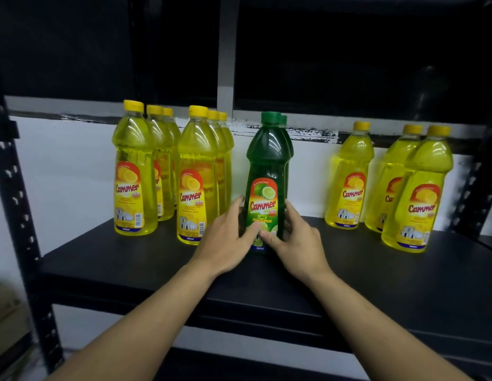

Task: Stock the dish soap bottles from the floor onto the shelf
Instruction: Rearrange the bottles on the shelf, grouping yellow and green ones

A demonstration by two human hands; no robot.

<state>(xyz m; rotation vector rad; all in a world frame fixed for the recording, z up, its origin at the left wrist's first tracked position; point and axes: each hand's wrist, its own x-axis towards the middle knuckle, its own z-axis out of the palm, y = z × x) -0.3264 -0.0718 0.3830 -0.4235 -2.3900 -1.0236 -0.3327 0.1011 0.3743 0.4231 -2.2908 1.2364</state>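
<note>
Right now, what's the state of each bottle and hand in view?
front green bottle: upright on the shelf, capped, held on both sides.
rear green bottle: upright, capped, mostly hidden.
left yellow bottles: six, upright, capped.
right yellow bottles: three, upright, capped.
left hand: grips front green bottle.
right hand: grips front green bottle.

The green bottle (267, 158) at mid-shelf (129, 259) wears a red label reading "Cammer", with "LIME" beneath it. The left yellow bottles (134, 166) and the right yellow bottles (421, 188) also read "Cammer". One right bottle, half hidden, shows only "Ca". Barcodes mark two of the left labels. The smaller print is too blurred to read.
</note>
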